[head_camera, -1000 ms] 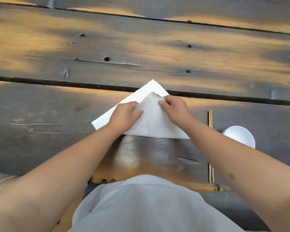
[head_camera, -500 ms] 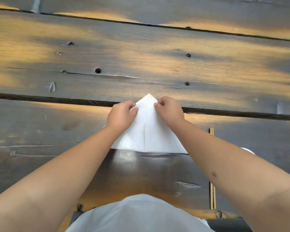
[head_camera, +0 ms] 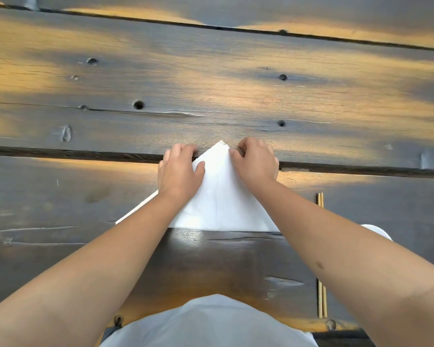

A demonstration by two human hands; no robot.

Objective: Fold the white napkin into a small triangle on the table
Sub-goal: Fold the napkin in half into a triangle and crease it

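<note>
The white napkin (head_camera: 221, 199) lies on the dark wooden table (head_camera: 211, 101) as a triangle, its tip pointing away from me and a crease running down its middle. A thin strip of a lower layer sticks out to the left under my left forearm. My left hand (head_camera: 181, 169) lies flat on the left slanted edge, palm down, thumb resting on the paper. My right hand (head_camera: 254, 161) sits on the right slanted edge near the tip, fingers curled, thumb against the paper's edge.
A pair of wooden chopsticks (head_camera: 320, 204) lies lengthwise just right of my right forearm. A white cup (head_camera: 377, 231) shows partly behind that forearm. A dark gap between planks (head_camera: 73, 152) runs across the table under the napkin's tip.
Both flaps have been brought up to the tip. My hands have moved apart from the tip onto the slanted edges, and my left hand has flattened onto the paper.
</note>
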